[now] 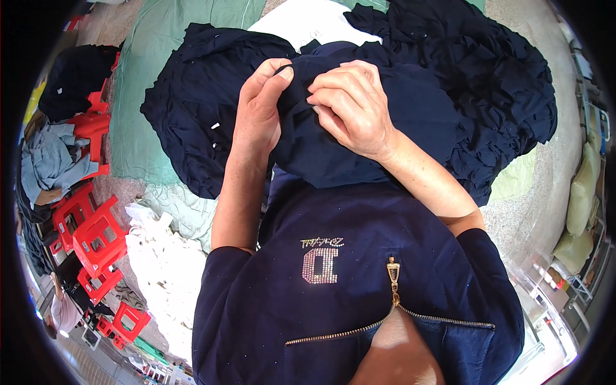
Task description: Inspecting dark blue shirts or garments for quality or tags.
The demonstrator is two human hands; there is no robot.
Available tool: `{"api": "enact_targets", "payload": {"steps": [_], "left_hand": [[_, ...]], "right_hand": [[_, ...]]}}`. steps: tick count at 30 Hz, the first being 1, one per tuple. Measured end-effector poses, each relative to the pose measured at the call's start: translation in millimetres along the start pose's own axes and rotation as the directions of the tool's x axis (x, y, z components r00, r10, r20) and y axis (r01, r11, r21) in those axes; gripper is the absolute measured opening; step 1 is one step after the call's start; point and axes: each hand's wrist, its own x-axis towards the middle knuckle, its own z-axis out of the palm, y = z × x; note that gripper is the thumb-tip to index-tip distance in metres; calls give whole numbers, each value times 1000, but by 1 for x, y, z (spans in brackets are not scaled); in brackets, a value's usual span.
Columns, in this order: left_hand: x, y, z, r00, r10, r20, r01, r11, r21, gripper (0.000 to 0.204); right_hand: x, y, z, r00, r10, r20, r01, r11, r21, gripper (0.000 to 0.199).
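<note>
My left hand (260, 112) and my right hand (353, 106) meet above my lap, both pinching the edge of a dark navy garment piece (385, 128) that drapes over my knees. The left thumb and forefinger grip the fabric's upper fold; the right fingers curl over the same fold just beside them. Behind the held piece lies a big heap of navy fabric (192, 109) on the left and another navy heap (487, 77) on the right.
A pale green sheet (147, 77) covers the floor under the heaps, with a white piece (301, 22) at the back. Red plastic stools (93, 231) stand at the left, beside a white fabric pile (160, 269). Cushions (581, 192) line the right edge.
</note>
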Motion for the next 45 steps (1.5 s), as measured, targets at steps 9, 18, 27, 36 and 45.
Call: {"api": "enact_targets", "payload": {"steps": [9,18,27,36,45], "left_hand": [[-8,20,-9,986,-135,94,119,980,161,11],[-11,16,0,989,104,109,-146,834,533,8],[-11,10,4,998,23,57,-50,843,536,10],[-6,12,14,992,105,65,-124,802,585,7],[-11,17,12,994,50,97,-105,675,731,13]], "right_hand": [[-6,4,9,997,-77,-31,77,997,16,21],[6,2,-3,998,46,41,-48,998,40,23],[-5,1,6,995,100,19,-102,980,173,27],[-4,2,1,986,-12,-167,2,998,-55,19],[-5,6,-1,997,-63,-44,52,971,-233,9]]}}
